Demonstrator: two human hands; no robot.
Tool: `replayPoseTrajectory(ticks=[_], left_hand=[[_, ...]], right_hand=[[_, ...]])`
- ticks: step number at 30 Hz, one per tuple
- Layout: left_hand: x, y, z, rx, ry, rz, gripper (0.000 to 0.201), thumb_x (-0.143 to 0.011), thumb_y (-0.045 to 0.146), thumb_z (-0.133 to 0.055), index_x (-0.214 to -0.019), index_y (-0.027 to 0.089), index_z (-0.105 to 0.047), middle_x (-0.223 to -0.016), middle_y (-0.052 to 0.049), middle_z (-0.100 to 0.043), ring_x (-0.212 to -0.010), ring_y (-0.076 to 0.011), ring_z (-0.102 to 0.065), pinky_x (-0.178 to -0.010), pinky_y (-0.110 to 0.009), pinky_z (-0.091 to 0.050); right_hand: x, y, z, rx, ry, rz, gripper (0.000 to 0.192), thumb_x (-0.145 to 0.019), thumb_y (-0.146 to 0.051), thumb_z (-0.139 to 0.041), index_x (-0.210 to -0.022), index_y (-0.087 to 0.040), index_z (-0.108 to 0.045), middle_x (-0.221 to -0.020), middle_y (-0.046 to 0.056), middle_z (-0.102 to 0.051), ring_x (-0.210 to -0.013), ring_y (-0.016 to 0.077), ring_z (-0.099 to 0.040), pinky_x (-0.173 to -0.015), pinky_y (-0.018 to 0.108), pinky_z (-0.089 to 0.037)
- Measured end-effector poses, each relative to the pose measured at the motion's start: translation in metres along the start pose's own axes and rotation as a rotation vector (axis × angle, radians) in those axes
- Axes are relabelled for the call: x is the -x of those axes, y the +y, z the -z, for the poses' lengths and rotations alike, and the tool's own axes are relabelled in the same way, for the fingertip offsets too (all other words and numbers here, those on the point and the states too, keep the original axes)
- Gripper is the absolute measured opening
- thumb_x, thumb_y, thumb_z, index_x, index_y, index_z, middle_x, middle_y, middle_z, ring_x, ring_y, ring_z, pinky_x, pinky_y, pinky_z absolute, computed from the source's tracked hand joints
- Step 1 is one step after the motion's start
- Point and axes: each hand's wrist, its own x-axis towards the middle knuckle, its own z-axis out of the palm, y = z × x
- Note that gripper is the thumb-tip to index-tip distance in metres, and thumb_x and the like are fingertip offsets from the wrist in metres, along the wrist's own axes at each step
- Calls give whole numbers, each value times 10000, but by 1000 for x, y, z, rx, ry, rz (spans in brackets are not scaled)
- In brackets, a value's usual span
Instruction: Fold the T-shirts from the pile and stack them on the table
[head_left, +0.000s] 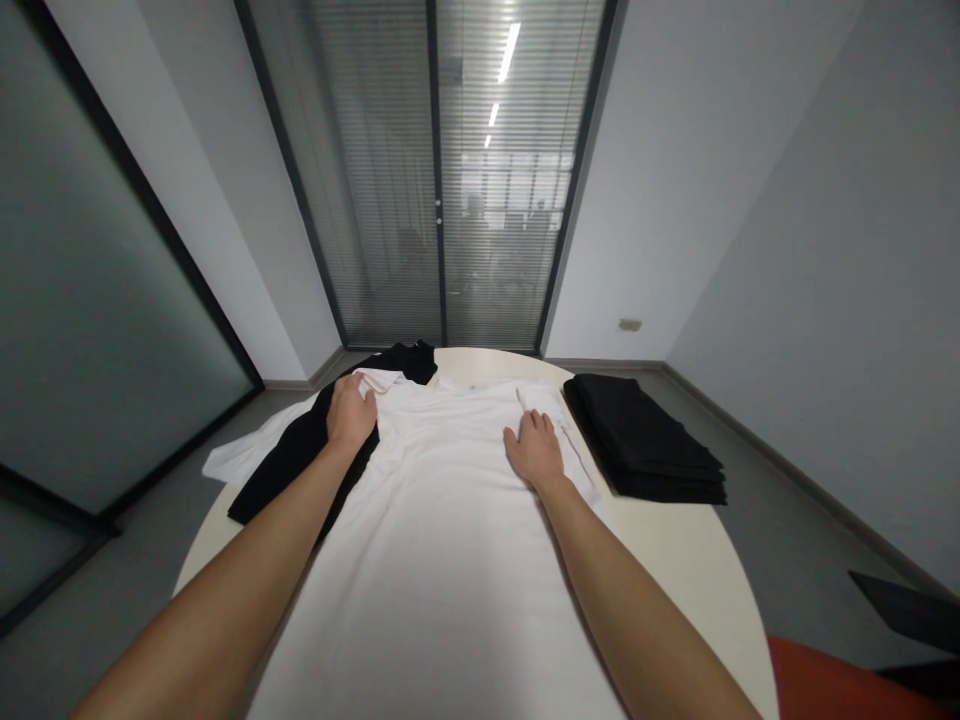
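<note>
White shirt (442, 520) under both flat hands (534, 450).

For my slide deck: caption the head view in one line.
Left hand and right hand press a white shirt flat on a round table.

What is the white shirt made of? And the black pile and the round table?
White shirt: looks like soft matte knit cloth, maybe cotton; it lies limp with faint creases. Black pile: folded matte cloth in thin layers. Table: smooth, hard cream top, perhaps laminate; hard to tell.
</note>
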Motion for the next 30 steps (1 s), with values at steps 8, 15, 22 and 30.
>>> replayPoseTrajectory(ticks=[8,15,22,30], left_hand=[[-24,0,8,-28,1,-9,620,-916,202,-536,-1499,79,-367,-1495,-195,-433,-1395,-316,-429,-1180,-414,-349],[-23,0,9,-31,-30,133,800,-880,189,-616,-1541,10,-203,-1478,-268,-434,-1367,-366,-461,-1114,-463,-412],[12,29,13,-156,143,-19,712,-853,154,-611,-1504,121,-323,-1440,-201,-388,-1299,-359,-485,-1060,-455,-443],[67,76,-17,-250,-234,-295,354,-943,122,-448,-1266,146,-589,-1250,-157,-570,-1119,-282,-595,-982,-390,-470]], right_hand=[[2,-1,5,22,3,-19,536,-1001,-419,-390,-1453,-160,-519,-1527,173,-449,-1458,335,-315,-1185,450,-219],[0,-1,2,12,10,-43,624,-983,-417,-394,-1458,-19,-466,-1550,218,-405,-1462,366,-298,-1187,450,-222],[-3,2,0,-127,92,-88,668,-935,-350,-453,-1528,-65,-334,-1591,206,-322,-1436,324,-352,-1167,403,-282],[-15,17,-6,-294,192,-115,605,-886,-221,-408,-1468,-59,-452,-1543,173,-410,-1412,284,-383,-1171,365,-303]])
